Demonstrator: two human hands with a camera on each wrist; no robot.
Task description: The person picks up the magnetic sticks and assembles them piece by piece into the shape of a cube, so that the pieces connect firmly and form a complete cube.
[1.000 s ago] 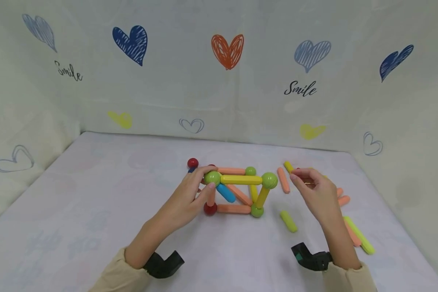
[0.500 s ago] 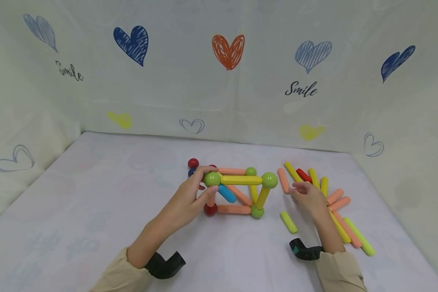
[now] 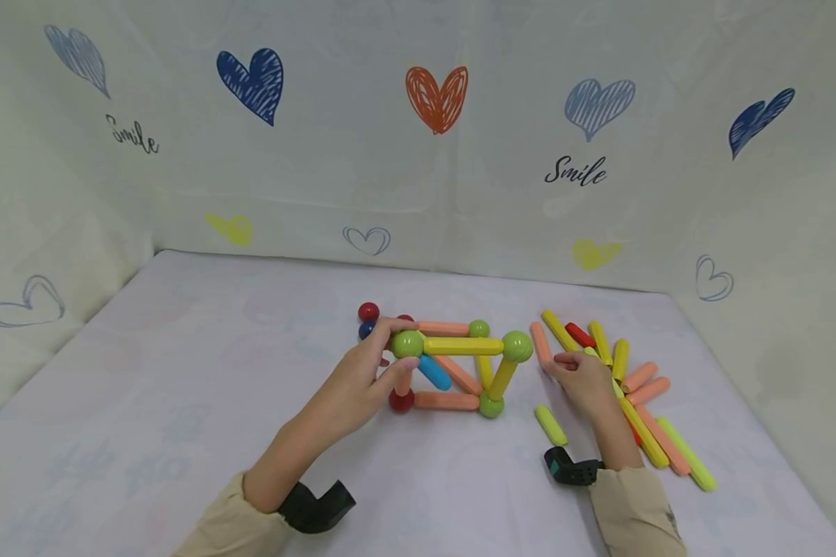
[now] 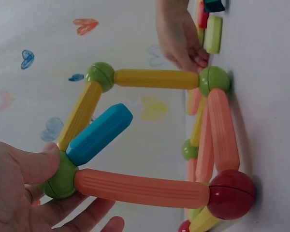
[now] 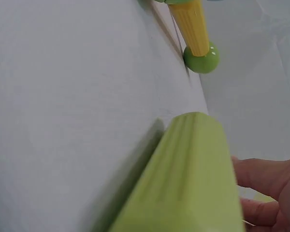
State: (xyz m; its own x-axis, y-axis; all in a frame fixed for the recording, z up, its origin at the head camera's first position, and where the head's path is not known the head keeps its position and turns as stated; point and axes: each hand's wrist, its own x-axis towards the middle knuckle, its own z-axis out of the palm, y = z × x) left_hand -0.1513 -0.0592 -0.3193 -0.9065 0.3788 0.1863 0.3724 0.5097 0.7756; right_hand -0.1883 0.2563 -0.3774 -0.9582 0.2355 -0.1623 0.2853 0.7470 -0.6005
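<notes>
My left hand (image 3: 351, 387) pinches a green ball (image 4: 63, 176) at the upper front corner of a frame built from sticks and balls. A blue stick (image 4: 100, 134) juts inward from that ball. Yellow sticks (image 3: 463, 346) and salmon-coloured sticks (image 4: 142, 187) join green and red balls (image 4: 232, 194) into the raised box shape. To its right, my right hand (image 3: 585, 383) has thumb and fingertips around the near end of a loose salmon-coloured stick (image 3: 539, 340) on the table. A short light-green stick (image 3: 551, 425) lies below that hand and looms large in the right wrist view.
Several loose yellow, red, salmon and green sticks (image 3: 686, 452) fan out on the table (image 3: 181, 402) right of and behind my right hand. A red ball (image 3: 368, 312) and a blue ball (image 3: 366, 329) sit behind the left hand. A heart-printed cloth (image 3: 334, 155) hangs behind.
My right hand has come down and left from above the loose sticks to the salmon-coloured stick's near end, uncovering more sticks. The left hand stays on the green ball.
</notes>
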